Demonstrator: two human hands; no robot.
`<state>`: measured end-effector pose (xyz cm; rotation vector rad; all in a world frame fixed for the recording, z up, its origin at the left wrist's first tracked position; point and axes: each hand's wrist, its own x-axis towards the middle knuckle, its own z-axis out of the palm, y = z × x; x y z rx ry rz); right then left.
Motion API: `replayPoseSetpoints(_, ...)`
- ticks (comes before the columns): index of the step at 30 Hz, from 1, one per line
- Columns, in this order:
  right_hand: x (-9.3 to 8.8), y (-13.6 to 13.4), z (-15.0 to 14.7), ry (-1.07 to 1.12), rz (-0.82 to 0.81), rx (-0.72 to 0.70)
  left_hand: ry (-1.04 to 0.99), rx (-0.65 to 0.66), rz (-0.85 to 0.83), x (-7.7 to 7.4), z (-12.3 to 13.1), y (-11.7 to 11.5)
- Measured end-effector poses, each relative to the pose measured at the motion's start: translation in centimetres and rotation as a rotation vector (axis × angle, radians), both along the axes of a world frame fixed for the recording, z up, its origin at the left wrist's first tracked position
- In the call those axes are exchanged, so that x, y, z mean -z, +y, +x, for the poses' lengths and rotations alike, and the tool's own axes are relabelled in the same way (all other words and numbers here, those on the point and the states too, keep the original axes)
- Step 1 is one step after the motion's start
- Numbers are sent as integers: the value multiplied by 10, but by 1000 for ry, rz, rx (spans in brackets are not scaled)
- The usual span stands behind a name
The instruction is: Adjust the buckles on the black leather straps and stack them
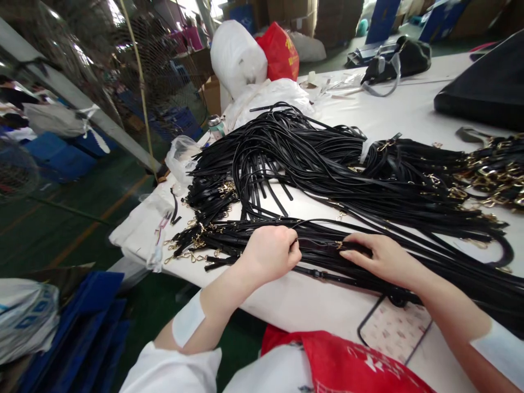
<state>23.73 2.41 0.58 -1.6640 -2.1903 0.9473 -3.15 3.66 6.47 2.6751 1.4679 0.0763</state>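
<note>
Over the front of the white table, my left hand [273, 252] is closed in a pinch on a thin black strap [317, 244]. My right hand [379, 257] curls its thumb and fingers around the other end of that strap, beside a small gold metal clasp [339, 245]. Under and around both hands lie more black straps in a long bundle. Behind them spreads a large heap of black straps [303, 147], and gold snap hooks [198, 256] show at its left end. My fingers partly hide what they grip.
More gold hardware [491, 174] lies at the right. A black bag [395, 63], a white plastic sack [237, 57] and a red bag [278, 52] sit farther back. A phone-like patterned object [397, 330] lies by the front edge. Blue panels [77, 327] stand at lower left.
</note>
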Motion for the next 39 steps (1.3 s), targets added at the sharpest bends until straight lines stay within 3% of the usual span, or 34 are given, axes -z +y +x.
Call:
replayPoseSetpoints(3,-2,0,-7,221,-54,-119,-20,65,-40,4,9,-3)
replayPoseSetpoints(6,-3,-1,-16,303,-99,-187,-74,121,-76,6,16,-5)
replayPoseSetpoints(12,-4,-2,-25,233,-89,-115,-73,199,-72,8,18,-5)
replayPoseSetpoints(16,0,-2,-17,154,71,-93,-51,158,73,1,2,2)
replayPoseSetpoints(19,14,1,-4,43,234,-37,33,47,172,0,-23,16)
replayPoseSetpoints(21,26,3,5,-18,290,-1,123,-33,158,9,-42,29)
replayPoseSetpoints(25,40,3,19,-98,349,46,220,-121,33,49,-72,53)
replayPoseSetpoints(28,40,3,44,-215,391,186,125,-77,138,69,-79,56)
replayPoseSetpoints(33,41,7,122,-551,395,577,-110,42,311,66,-57,40)
replayPoseSetpoints(36,46,7,158,-693,347,629,-223,114,290,66,-35,34)
replayPoseSetpoints(39,48,3,175,-759,309,595,-271,193,245,70,-16,31)
